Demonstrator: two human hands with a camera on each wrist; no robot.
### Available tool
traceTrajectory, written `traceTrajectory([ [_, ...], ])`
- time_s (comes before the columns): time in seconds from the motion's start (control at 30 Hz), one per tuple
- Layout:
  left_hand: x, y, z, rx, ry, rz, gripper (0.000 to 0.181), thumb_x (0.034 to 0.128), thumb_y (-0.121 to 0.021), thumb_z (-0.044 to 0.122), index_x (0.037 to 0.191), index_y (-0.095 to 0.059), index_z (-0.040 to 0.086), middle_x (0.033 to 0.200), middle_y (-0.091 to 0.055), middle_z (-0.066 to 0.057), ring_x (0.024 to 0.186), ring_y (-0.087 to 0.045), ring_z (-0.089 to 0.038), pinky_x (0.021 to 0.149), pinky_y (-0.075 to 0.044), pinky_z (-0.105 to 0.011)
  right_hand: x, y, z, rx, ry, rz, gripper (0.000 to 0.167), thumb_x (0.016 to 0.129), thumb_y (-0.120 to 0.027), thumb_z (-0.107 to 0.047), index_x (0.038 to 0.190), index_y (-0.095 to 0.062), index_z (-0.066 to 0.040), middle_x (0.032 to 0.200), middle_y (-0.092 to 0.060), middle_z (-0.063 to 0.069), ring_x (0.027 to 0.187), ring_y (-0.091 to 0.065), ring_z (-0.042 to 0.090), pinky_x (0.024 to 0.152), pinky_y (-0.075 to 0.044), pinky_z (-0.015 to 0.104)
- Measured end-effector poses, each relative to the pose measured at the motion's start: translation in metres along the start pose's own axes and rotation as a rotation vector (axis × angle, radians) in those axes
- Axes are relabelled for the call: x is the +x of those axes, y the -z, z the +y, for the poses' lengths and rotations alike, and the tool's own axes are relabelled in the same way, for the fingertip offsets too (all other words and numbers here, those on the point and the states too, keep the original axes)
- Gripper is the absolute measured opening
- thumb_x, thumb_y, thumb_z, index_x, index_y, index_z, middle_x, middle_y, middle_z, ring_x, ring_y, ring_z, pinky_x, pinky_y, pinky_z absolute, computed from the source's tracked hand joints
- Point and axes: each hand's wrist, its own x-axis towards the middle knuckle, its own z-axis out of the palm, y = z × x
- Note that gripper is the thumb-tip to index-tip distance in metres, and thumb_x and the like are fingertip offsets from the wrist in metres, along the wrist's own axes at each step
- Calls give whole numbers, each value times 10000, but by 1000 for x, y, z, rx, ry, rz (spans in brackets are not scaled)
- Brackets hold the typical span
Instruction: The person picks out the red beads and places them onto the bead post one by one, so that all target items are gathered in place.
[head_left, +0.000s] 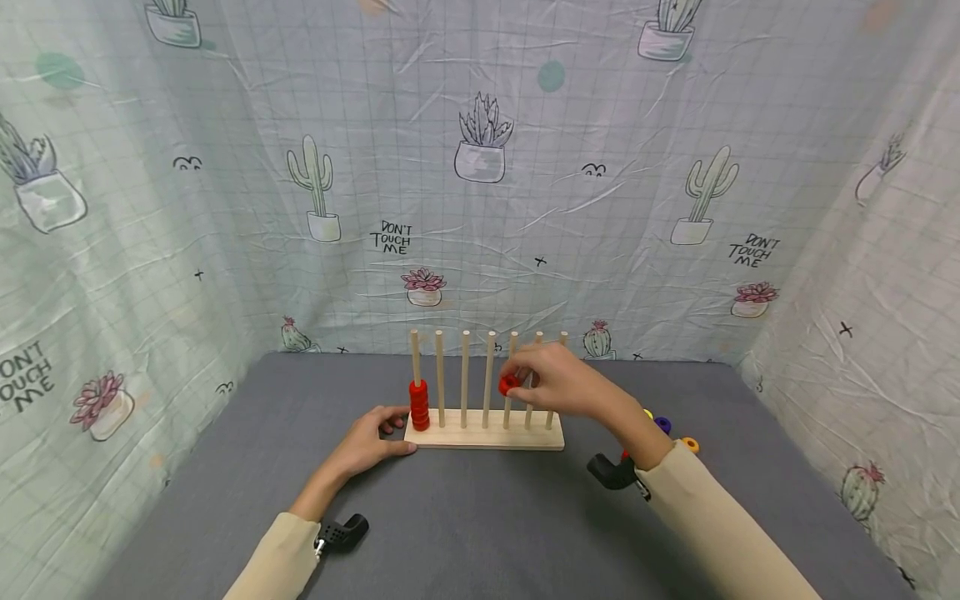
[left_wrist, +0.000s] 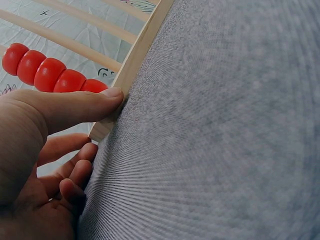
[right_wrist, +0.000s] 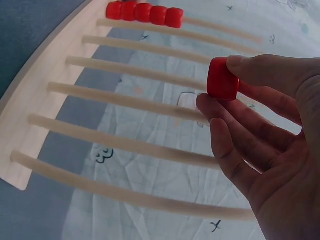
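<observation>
That red ring [right_wrist: 222,79] looks light, hard and a bit slick, so I'd pinch its outer side and keep the hole free, much as the right hand [head_left: 555,380] does, raised a little right of the wooden rack's [head_left: 487,437] middle. It's glossy and bead-round, like the red stack [head_left: 419,406] on the rack's leftmost peg [head_left: 416,354]; the left hand [head_left: 366,443] grips the rack's left end.

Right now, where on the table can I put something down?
The grey table is bare in front of the wooden stand, and left of the left hand. It's crowded beside the right sleeve, where loose rings lie, and at the pegs, where the right hand holds a red ring.
</observation>
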Motion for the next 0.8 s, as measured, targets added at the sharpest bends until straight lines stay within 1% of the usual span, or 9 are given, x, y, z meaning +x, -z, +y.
traceTrajectory([
  [0.07, 0, 0, 1, -4, 2, 0, 676, 797, -888, 295, 1390, -643, 82, 1141, -657, -58, 995, -566, -191, 871, -455, -379, 3, 1, -3, -10, -7, -3, 152, 938, -751, -147, 1089, -765, -142, 1022, -707, -10, 801, -678, 76, 716, -541, 209],
  [0.27, 0, 1, 0, -2, -3, -1, 680, 790, -892, 288, 1385, -645, 69, 1135, -658, -69, 987, -569, -200, 863, -456, -380, 13, 5, -11, -2, -1, -13, 156, 941, -749, -134, 1096, -767, -127, 995, -706, 0, 826, -677, 89, 721, -550, 197],
  [0.4, 0, 1, -1, 1, -1, -1, 682, 795, -890, 299, 1391, -641, 79, 1146, -659, -63, 994, -568, -191, 867, -459, -380, 19, 8, -16, 8, 12, -14, 163, 939, -750, -121, 1101, -757, -107, 1020, -720, 18, 864, -706, 106, 729, -555, 189],
  [0.5, 0, 1, -1, 4, 1, -3, 683, 801, -887, 304, 1396, -637, 81, 1148, -658, -61, 996, -567, -188, 865, -461, -382, 22, 8, -19, -3, 26, -9, 171, 934, -760, -127, 1103, -756, -98, 1042, -731, 29, 869, -718, 116, 728, -555, 188],
  [0.67, 0, 1, 0, -5, 7, -4, 678, 798, -888, 297, 1391, -642, 79, 1136, -656, -65, 991, -567, -200, 867, -458, -384, 29, 9, -22, -32, 33, -7, 158, 933, -765, -144, 1089, -758, -118, 1029, -731, 8, 840, -696, 102, 728, -550, 197],
  [0.8, 0, 1, 0, -2, 4, -3, 674, 796, -889, 294, 1385, -645, 74, 1131, -658, -67, 985, -570, -202, 863, -461, -383, 35, 11, -25, -38, 42, -5, 163, 939, -756, -146, 1099, -762, -112, 1028, -732, 13, 869, -713, 113, 733, -558, 196],
])
